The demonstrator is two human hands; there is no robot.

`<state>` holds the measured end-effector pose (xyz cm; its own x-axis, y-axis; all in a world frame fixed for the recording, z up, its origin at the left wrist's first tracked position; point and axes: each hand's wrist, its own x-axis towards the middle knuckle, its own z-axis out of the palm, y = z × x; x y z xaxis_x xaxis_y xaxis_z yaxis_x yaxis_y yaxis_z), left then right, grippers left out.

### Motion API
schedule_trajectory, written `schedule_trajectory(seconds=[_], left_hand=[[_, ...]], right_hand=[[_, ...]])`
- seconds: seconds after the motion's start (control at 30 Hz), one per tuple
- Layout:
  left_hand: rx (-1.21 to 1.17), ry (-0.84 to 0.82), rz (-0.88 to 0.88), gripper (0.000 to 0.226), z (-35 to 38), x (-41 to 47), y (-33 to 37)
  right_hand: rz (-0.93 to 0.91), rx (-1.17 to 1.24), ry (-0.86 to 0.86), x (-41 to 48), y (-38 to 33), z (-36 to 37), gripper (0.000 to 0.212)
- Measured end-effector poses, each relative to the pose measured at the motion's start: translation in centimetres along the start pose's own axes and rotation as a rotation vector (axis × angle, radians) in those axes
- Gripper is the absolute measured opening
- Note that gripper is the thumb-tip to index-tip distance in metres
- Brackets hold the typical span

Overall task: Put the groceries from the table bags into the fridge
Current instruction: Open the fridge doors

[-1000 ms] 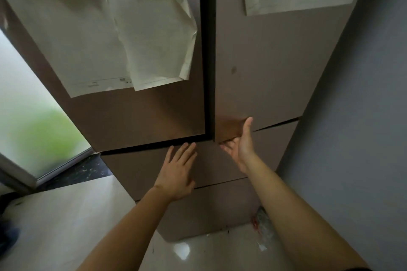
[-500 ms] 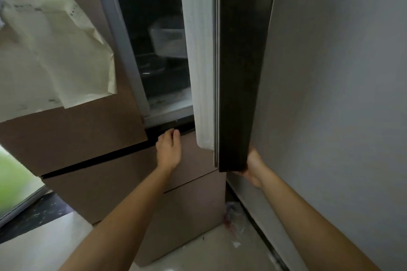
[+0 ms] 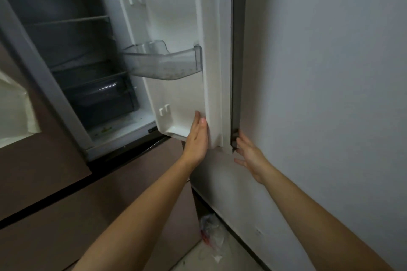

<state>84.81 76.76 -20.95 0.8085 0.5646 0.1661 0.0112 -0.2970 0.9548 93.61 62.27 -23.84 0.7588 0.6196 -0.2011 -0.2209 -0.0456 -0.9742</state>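
Observation:
The brown fridge's right upper door [image 3: 213, 72] stands wide open, its white inner side facing me, close to the grey wall. My left hand [image 3: 197, 138] presses flat with straight fingers against the door's lower inner edge. My right hand [image 3: 248, 156] is spread just below the door's bottom outer corner, fingertips near its dark edge, holding nothing. Inside, the fridge compartment [image 3: 72, 55] shows dark bare shelves and a drawer [image 3: 103, 99] at the bottom. No groceries or bags are in view.
A clear door bin [image 3: 163, 64] hangs on the open door. The grey wall [image 3: 330, 94] lies right behind the door. The left door [image 3: 26, 156] stays closed with paper [image 3: 15, 112] taped on it. Plastic litter [image 3: 211, 233] lies on the floor by the fridge's foot.
The right door went from closed to fully open, swung toward the wall. My left hand moved from the drawer front to the door's inner edge. My right hand slipped off the door's bottom edge.

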Motion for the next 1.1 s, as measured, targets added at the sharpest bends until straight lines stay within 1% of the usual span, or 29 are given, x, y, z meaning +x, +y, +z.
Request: schedule_trajectory(seconds=[0.13,0.27,0.33,0.4,0.47,0.5,0.6,0.63,0.67,0.73,0.77,0.83,0.9,0.93,1.03,1.1], left_hand=[[0.010,-0.045,-0.033,0.062,0.8,1.2,0.7],[0.138,-0.096,-0.038,0.063,0.4,1.7,1.5],[0.229,-0.092,-0.032,0.060,-0.1,1.4,1.8],[0.292,-0.089,-0.036,0.055,-1.0,0.8,1.9],[0.305,-0.068,-0.064,0.055,-2.2,-0.4,1.3],[0.284,-0.043,-0.099,0.057,-3.1,-1.1,0.8],[0.174,0.095,-0.266,0.068,-6.9,-3.2,-1.3],[0.135,0.154,-0.335,0.071,-8.6,-3.9,-2.2],[0.095,0.220,-0.405,0.074,-10.3,-4.6,-3.0],[-0.019,0.369,-0.534,0.077,-14.1,-6.0,-5.1],[-0.093,0.442,-0.589,0.078,-15.8,-6.7,-6.1],[-0.257,0.591,-0.660,0.078,-19.4,-8.7,-7.9],[-0.410,0.714,-0.658,0.079,-22.5,-10.6,-9.3],[-0.478,0.766,-0.640,0.080,-23.6,-11.3,-9.8],[-0.683,0.878,-0.559,0.088,-26.7,-12.7,-10.7],[-0.834,0.917,-0.514,0.096,-28.2,-13.1,-11.0]], right_hand=[[-0.022,-0.099,-0.037,0.6,-0.5,-0.3,0.062],[-0.046,-0.109,-0.025,1.6,-0.5,-0.5,0.066],[-0.075,-0.093,0.029,2.0,0.0,-0.3,0.063],[-0.092,-0.109,0.126,2.3,0.9,0.4,0.055],[-0.045,-0.153,0.198,2.5,2.5,1.4,0.047],[0.026,-0.168,0.196,2.6,3.6,2.1,0.046],[0.343,-0.156,0.090,2.1,6.3,5.4,0.045],[0.404,-0.149,0.035,1.8,6.8,6.8,0.042],[0.421,-0.153,-0.017,1.6,7.1,8.3,0.036],[0.375,-0.223,-0.110,1.6,7.5,11.4,0.021],[0.339,-0.258,-0.149,1.7,7.5,12.8,0.019],[0.275,-0.337,-0.220,2.1,7.5,16.3,0.033],[0.193,-0.409,-0.285,2.2,6.7,19.9,0.040],[0.155,-0.403,-0.324,2.1,6.0,21.7,0.042],[0.064,-0.277,-0.429,2.2,3.6,27.7,0.046],[-0.008,-0.222,-0.470,2.3,1.8,31.1,0.047]])
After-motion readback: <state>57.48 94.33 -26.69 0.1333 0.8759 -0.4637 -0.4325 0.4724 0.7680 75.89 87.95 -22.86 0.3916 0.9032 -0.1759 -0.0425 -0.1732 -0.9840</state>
